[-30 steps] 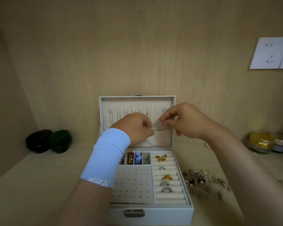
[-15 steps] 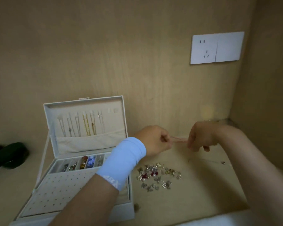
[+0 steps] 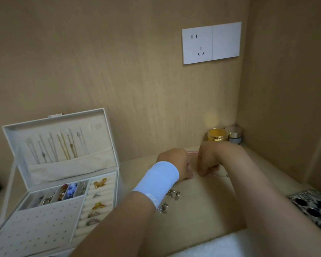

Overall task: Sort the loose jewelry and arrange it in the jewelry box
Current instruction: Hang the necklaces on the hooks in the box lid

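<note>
Under the right hand (image 3: 209,159), a thin chain (image 3: 218,175) barely shows.

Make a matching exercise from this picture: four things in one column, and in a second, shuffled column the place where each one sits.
Things
1. necklaces
2. butterfly ring
3. gold jar
4. loose charms

Places
A. on the shelf beside the wristband
B. hanging inside the open lid
C. in the back corner against the wall
D. at the top of the ring rolls

Pairs: 1-B, 2-D, 3-C, 4-A
</note>
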Demonstrator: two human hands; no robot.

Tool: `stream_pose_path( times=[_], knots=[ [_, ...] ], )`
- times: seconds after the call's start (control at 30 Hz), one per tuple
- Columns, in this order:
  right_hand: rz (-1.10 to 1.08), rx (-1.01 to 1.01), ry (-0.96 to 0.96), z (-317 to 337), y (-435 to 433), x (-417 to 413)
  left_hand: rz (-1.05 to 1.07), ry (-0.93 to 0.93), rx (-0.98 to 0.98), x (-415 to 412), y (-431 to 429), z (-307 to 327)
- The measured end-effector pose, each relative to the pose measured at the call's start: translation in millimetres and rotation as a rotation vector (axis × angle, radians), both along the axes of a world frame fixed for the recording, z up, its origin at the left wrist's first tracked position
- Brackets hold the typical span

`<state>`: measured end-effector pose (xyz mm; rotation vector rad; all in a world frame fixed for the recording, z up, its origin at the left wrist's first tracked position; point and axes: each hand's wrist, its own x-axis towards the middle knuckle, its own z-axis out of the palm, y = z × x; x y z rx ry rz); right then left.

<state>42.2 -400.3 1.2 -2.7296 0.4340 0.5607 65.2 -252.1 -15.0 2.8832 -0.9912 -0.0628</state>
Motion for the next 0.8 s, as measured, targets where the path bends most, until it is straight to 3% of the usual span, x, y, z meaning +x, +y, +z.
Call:
stream_pose_path(
  times=[0.13,0.3,0.43,0.63,0.8],
  knots=[
    [0.037,0.000,-0.011,1,4,2,-0.051,-0.061,0.074,-8,-1,-2],
    [0.103,0.070,-0.005,11,10,-8,-0.050,0.015,0.127,-7,7,-2],
    [0.132,0.169,-0.018,17,12,-9,-0.027,0.164,-0.059,-1,25,15],
    [0.273,0.519,-0.044,49,30,-24,-0.093,0.330,-0.489,2,64,44],
    [0.362,0.706,-0.229,77,58,-38,-0.140,0.441,-0.757,-13,109,74]
  ],
)
